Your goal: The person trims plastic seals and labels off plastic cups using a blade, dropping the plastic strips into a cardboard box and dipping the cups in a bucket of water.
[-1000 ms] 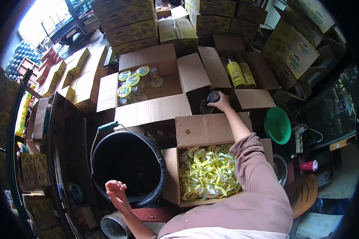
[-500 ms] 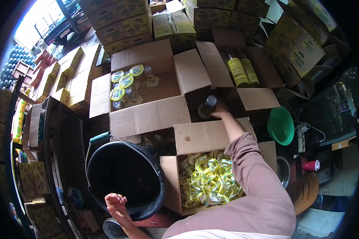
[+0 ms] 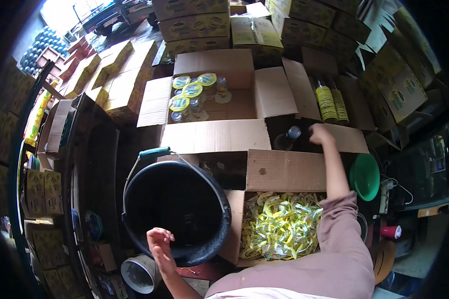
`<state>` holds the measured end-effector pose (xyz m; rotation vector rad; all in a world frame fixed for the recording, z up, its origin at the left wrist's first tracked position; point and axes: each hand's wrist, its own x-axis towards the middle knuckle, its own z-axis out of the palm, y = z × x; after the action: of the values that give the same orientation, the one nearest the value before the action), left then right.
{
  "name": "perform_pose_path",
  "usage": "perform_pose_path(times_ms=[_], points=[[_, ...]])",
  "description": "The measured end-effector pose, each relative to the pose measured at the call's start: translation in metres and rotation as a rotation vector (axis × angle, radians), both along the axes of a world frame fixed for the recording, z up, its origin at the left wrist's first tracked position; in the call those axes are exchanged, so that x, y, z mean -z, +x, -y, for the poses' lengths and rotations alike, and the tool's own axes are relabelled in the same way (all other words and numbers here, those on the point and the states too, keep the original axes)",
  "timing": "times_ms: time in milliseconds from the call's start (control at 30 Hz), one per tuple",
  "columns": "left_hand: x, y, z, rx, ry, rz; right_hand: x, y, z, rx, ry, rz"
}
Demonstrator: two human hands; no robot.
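My right hand (image 3: 322,134) is beside the lower flap of the box with the yellow stacks. Its fingers look bent, but their grip is unclear. To its left, apart from it, a clear cylindrical thing like a stack of plastic cups (image 3: 289,136) leans in a dark space. My left hand (image 3: 160,243) hovers at the near rim of a black bucket (image 3: 226,212), fingers loosely bent, holding nothing. Yellow-and-clear plastic strips (image 3: 282,224) fill an open carton (image 3: 284,169) in front of me.
Another open carton (image 3: 214,135) holds clear cups with printed yellow lids (image 3: 192,89). Two tall yellow stacks (image 3: 326,104) stand in a box at the right. A green basin (image 3: 364,177), a grey pail (image 3: 138,274) and stacked cartons (image 3: 194,26) surround the work area.
My right hand has let go of the clear cylindrical thing and moved right, toward the box with the yellow stacks. The view has swung left. My left hand stays by the bucket.
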<state>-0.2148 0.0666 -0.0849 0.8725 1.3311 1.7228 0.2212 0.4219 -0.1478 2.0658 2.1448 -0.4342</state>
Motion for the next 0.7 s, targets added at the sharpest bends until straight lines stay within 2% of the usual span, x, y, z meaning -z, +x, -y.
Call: perform_pose_path(times_ms=[33,100,133,200,267,333,400,500,567,700], points=[[0.000,0.001,0.000,-0.005,0.000,-0.026,-0.014,0.003,0.001,0.049,0.023,-0.004],[-0.004,0.007,-0.002,-0.022,-0.094,-0.180,-0.051,-0.021,0.006,-0.015,0.306,-0.095],[-0.003,0.010,-0.003,-0.025,-0.121,-0.230,-0.079,-0.050,0.012,-0.023,0.344,-0.232],[-0.007,0.014,-0.005,-0.022,-0.199,-0.404,-0.089,-0.092,-0.001,-0.136,0.370,-0.462],[-0.014,0.015,-0.008,-0.020,-0.243,-0.550,-0.078,-0.130,-0.027,-0.249,0.311,-0.514],[-0.013,0.016,-0.009,-0.017,-0.247,-0.616,-0.049,-0.167,-0.062,-0.361,0.334,-0.425],[-0.015,0.016,-0.009,-0.020,-0.265,-0.674,-0.024,-0.203,-0.095,-0.360,0.360,-0.327],[-0.020,0.022,-0.011,-0.104,-0.308,-0.680,0.001,-0.248,-0.138,-0.292,0.333,-0.260],[-0.037,0.025,-0.017,-0.112,-0.290,-0.596,0.016,-0.267,-0.165,-0.273,0.348,-0.279],[-0.033,0.020,-0.014,-0.090,-0.305,-0.559,0.045,-0.296,-0.195,-0.245,0.376,-0.327]])
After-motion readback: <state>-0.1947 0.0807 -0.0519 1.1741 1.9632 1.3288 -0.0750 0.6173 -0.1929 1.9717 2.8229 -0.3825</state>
